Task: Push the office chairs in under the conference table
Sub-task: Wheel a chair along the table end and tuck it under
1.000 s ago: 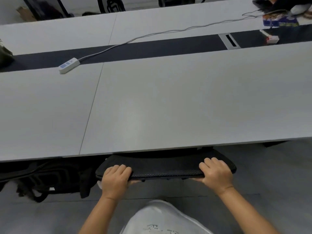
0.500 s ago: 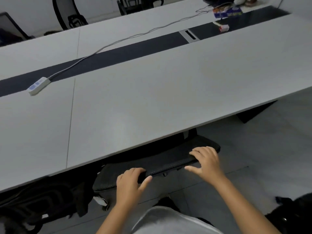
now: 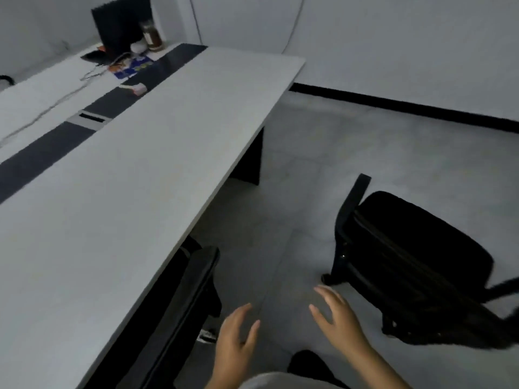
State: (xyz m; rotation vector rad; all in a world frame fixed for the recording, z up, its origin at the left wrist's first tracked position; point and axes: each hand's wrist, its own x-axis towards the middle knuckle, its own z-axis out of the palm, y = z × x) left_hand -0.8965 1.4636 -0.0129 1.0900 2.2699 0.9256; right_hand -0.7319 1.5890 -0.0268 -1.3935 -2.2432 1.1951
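Both my hands are in the air with nothing in them: the left hand (image 3: 237, 336) has its fingers spread and relaxed just right of the tucked chair (image 3: 179, 313), and the right hand (image 3: 338, 318) is wide open, reaching toward the loose chair (image 3: 415, 265) on the right. That loose chair stands well apart from the conference table (image 3: 134, 175), out on the bare floor, its seat turned at an angle to the table edge. My worry is the angle: if I shove it as it sits, I judge its armrest (image 3: 352, 200) could strike the table edge or the dark table leg (image 3: 250, 161) farther along. A one-handed push might also spin it on its casters rather than roll it straight.
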